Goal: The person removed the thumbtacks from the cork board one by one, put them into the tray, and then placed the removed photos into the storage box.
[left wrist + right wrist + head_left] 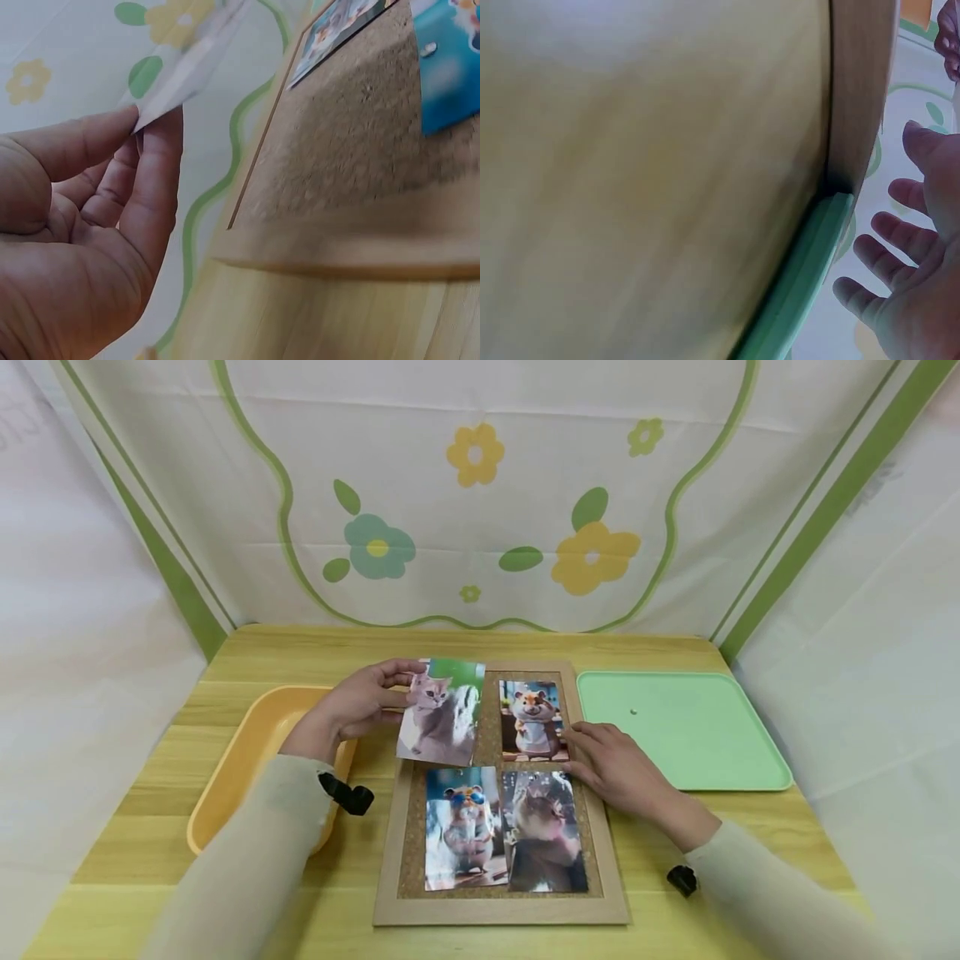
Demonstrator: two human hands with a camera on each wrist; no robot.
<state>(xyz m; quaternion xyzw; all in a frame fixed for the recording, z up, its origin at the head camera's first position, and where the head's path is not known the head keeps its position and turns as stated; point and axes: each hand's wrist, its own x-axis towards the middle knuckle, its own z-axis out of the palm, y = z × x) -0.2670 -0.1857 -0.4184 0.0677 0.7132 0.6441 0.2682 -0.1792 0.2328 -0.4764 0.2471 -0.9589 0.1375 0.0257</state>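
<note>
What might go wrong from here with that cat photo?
The cat photo might bend or slip, since the left hand pinches it at one side only. The small shiny piece lying on the green tray could roll away if the right hand, close by, bumps the tray.
</note>
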